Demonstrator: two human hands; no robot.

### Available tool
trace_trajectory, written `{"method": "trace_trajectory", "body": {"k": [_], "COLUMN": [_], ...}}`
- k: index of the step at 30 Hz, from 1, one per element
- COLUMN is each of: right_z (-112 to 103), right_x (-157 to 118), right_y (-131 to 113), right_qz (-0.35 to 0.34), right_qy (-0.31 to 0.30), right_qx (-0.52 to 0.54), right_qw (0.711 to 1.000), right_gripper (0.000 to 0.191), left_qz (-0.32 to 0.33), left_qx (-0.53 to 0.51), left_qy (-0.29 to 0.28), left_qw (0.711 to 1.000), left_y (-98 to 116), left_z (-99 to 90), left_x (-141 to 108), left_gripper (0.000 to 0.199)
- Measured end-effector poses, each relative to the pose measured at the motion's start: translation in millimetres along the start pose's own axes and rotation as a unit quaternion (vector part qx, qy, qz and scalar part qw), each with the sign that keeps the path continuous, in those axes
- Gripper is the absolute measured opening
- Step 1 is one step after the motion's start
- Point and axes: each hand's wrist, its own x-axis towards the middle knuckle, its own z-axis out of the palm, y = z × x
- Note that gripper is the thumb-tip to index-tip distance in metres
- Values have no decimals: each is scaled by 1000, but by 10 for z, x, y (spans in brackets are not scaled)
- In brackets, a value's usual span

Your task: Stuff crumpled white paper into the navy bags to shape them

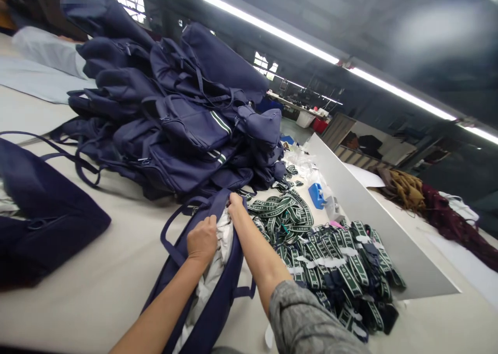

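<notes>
An open navy bag (222, 298) lies lengthwise in front of me, with crumpled white paper (206, 292) showing along its opening. My left hand (202, 238) is closed on the paper and the opening's left edge. At the far end of the opening, my right hand (235, 203) has its fingers closed at the bag's rim; the fingertips are partly hidden. A looped handle (168, 235) stands out on the bag's left side, and a short strap sticks out on its right.
A tall heap of navy bags (187, 121) rises beyond my hands. Another navy bag (58, 214) lies at the left. Green lettered straps (327, 260) are piled at the right, near a blue tape dispenser (317, 195) and a grey partition (373, 229).
</notes>
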Motion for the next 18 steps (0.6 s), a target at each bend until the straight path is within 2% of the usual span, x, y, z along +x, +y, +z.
{"method": "trace_trajectory", "body": {"k": [3,7,10,14,18], "right_z": [-3,-27,-45,-57,-85], "right_x": [-69,-165,-249,-363,-415], "right_y": [20,34,2,-32,-22], "right_qz": [136,239,253,230,226], "right_qy": [65,123,128,101,73], "right_qx": [71,168,231,277,265], "right_qw": [986,949,931,927,935], "right_gripper": [24,31,26,12,19], "left_qz": [-11,2,7,16,40], "left_qx": [-29,-69,-90,-68,-28], "left_qy": [15,28,32,39,33], "left_qw": [999,997,995,997,998], "left_y": [-9,-44,-102,-116,-63], "left_z": [38,4,-10,39,106], "left_x": [-60,-131,-153,-174,-175], "left_gripper": [36,37,39,39,39]}}
